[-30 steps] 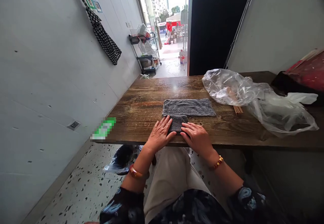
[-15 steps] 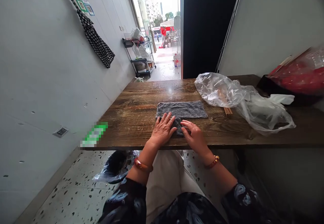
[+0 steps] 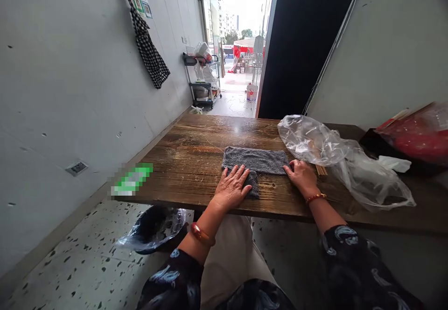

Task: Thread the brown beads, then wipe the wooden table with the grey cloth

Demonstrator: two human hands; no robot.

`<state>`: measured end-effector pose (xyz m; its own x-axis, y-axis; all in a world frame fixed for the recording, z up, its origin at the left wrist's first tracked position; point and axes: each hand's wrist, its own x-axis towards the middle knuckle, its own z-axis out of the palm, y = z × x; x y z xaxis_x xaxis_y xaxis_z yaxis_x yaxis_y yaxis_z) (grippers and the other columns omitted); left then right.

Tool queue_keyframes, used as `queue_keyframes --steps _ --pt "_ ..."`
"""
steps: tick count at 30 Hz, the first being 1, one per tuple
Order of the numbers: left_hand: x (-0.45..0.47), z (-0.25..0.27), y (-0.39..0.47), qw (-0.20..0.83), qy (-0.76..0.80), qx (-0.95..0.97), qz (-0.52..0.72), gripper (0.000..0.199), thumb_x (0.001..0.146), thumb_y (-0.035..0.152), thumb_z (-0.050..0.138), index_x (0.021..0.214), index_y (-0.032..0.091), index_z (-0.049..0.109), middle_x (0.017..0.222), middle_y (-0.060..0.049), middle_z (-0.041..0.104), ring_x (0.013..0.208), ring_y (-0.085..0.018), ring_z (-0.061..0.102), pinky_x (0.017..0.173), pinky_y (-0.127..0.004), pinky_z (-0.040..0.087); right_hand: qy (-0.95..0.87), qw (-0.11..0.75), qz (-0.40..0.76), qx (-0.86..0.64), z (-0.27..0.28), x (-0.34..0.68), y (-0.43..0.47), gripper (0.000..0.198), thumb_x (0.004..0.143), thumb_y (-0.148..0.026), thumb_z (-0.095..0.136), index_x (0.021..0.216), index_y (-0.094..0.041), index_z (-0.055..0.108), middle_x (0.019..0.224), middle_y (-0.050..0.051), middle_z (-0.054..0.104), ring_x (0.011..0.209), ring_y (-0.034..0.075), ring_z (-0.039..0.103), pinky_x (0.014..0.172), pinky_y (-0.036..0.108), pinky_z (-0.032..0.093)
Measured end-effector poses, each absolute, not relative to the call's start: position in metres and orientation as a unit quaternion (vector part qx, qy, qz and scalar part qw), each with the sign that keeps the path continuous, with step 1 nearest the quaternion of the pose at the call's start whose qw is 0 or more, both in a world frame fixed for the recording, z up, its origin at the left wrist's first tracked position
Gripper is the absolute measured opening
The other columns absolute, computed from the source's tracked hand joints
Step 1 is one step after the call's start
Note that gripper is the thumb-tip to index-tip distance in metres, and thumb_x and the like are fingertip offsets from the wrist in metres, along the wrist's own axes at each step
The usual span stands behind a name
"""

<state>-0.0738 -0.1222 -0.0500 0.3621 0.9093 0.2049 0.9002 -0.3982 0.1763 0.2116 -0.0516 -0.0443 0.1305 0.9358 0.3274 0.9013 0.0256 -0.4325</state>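
The table [image 3: 175,174] spreads widest, a slab of dark brown wood with streaky grain and a dull shine. On its right sprawls a clear plastic bag [image 3: 311,142], thin, crumpled and glossy. Below the table's near left edge stands a round dark bin [image 3: 171,243] with a filmy liner. The cloth [image 3: 259,159], grey, flecked and towel-like, lies near the table's middle as a long, flat rectangle. A shorter grey piece [image 3: 253,186] adjoins its near left side; the hand hides whether they join. The left hand [image 3: 231,187] presses flat there, fingers spread, grasping nothing. The right hand [image 3: 301,175] curls its fingertips at the cloth's right end; whether it pinches it, I cannot tell. Thin brown sticks [image 3: 321,170] poke from beneath the bag.
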Motion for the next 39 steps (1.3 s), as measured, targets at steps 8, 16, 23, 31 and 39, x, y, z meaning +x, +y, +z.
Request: queue_keyframes --steps 8,16,23,31,39 --pt "-0.075 -0.059 -0.123 0.005 0.561 0.811 0.168 0.066 0.095 0.057 0.039 0.147 0.016 0.041 0.158 -0.013 0.030 0.147 -0.030 0.026 0.119 -0.052 0.019 -0.633 0.401 0.134 -0.648 -0.042 0.204 -0.045 0.028 0.072 -0.048 0.060 0.077 -0.020 0.059 0.071 0.004 0.063 0.068 0.020 0.058 0.067 0.033 0.047" --pt "-0.076 -0.061 -0.125 0.033 0.550 0.811 0.199 0.065 0.094 0.056 0.041 0.145 0.017 0.044 0.156 -0.013 0.035 0.146 -0.030 0.028 0.119 -0.053 0.019 -0.621 0.495 0.228 -0.563 -0.001 0.127 -0.017 0.036 0.069 -0.054 0.061 0.080 -0.019 0.056 0.071 0.002 0.061 0.060 0.015 0.055 0.052 0.028 0.048" --pt "-0.076 -0.059 -0.126 0.041 0.553 0.807 0.204 0.065 0.094 0.056 0.039 0.144 0.014 0.045 0.152 -0.016 0.042 0.144 -0.032 0.032 0.118 -0.053 0.017 -0.708 0.421 0.340 -0.454 0.015 0.035 -0.015 0.039 0.077 -0.046 0.064 0.104 -0.019 0.065 0.090 0.005 0.070 0.073 0.018 0.067 0.059 0.030 0.057" --pt "-0.078 -0.057 -0.126 0.048 0.544 0.812 0.206 0.064 0.094 0.056 0.040 0.143 0.014 0.046 0.150 -0.015 0.045 0.141 -0.032 0.036 0.119 -0.052 0.018 -0.789 0.358 0.188 -0.462 -0.004 0.091 -0.026 0.032 0.087 -0.040 0.055 0.108 -0.018 0.066 0.107 0.010 0.070 0.082 0.020 0.069 0.075 0.036 0.057" --pt "-0.083 -0.053 -0.129 0.066 0.541 0.798 0.260 0.053 0.091 0.045 0.053 0.137 0.018 0.051 0.151 -0.013 0.044 0.143 -0.031 0.032 0.119 -0.053 0.019 -0.835 0.318 0.124 -0.432 -0.043 0.110 -0.064 0.028 0.093 -0.036 0.050 0.112 -0.022 0.065 0.113 0.009 0.066 0.091 0.021 0.066 0.088 0.041 0.054"
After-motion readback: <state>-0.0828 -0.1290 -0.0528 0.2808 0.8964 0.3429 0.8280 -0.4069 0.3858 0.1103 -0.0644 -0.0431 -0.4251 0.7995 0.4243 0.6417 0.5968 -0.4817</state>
